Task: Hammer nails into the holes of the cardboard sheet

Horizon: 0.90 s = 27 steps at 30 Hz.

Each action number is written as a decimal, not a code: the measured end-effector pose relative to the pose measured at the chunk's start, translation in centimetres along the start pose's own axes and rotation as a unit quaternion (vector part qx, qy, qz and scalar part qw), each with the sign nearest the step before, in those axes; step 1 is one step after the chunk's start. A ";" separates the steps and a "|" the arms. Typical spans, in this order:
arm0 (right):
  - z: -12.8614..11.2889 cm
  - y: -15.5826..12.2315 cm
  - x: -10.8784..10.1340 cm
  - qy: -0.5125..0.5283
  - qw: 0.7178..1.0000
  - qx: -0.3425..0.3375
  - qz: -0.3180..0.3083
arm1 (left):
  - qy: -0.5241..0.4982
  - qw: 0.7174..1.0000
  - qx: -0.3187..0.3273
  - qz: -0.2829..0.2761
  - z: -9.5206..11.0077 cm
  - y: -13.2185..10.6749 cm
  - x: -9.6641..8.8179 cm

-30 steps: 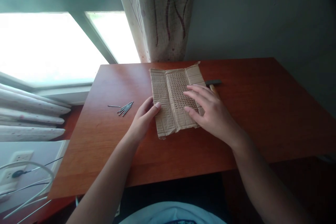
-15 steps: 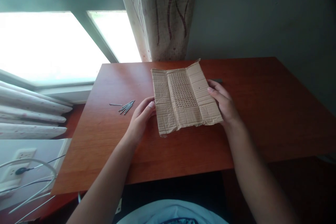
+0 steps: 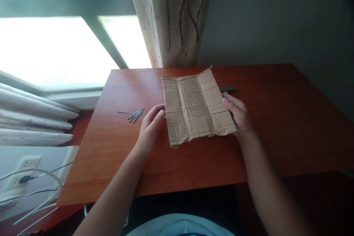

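Note:
Between my hands is a creased piece of cardboard (image 3: 199, 125), its two side flaps angled up and a grid of small holes punched through the middle panel. My left hand (image 3: 151, 123) pinches its left edge, thumb on top and fingers partly hidden beneath. At the right edge my right hand (image 3: 238, 112) grips the other flap the same way. Several nails (image 3: 135, 114) lie in a small fan on the table left of my left hand, with a single nail (image 3: 124, 112) just apart from them.
A dark flat strip (image 3: 228, 89) lies on the wooden table (image 3: 276, 125) behind my right hand. The window (image 3: 55, 44) and a patterned curtain (image 3: 177, 18) border the far left side. White cables (image 3: 52, 177) hang by a wall socket (image 3: 29, 163) at lower left.
The whole view has shifted slightly, so everything sits a little lower and further right. Both hands keep their hold on the cardboard, and slightly more of the dark strip shows beside my right hand.

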State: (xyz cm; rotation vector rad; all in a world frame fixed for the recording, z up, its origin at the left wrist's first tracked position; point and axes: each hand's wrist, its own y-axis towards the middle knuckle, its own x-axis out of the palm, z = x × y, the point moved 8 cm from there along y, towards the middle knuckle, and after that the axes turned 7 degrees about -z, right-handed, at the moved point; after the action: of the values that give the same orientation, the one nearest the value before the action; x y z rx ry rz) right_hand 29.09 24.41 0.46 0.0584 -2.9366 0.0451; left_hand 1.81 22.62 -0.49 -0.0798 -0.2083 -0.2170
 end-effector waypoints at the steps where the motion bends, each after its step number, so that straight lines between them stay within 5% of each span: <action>1: 0.0 0.0 -0.1 -0.005 1.000 0.001 0.008 | -0.002 1.000 -0.002 0.005 0.0 0.0 -0.1; 24: 0.4 0.2 0.4 -0.021 1.000 -0.009 0.019 | -0.028 0.998 -0.046 0.026 -1.0 0.4 -0.2; 27: 0.4 0.3 0.2 -0.034 0.999 -0.014 0.022 | 0.003 0.997 -0.013 0.073 0.1 0.1 -1.3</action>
State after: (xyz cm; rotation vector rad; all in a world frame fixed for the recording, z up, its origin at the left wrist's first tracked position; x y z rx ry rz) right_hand 28.76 24.67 0.14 -0.0078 -3.0056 0.0079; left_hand 0.60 23.02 -0.66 -0.1197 -0.1928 -0.0755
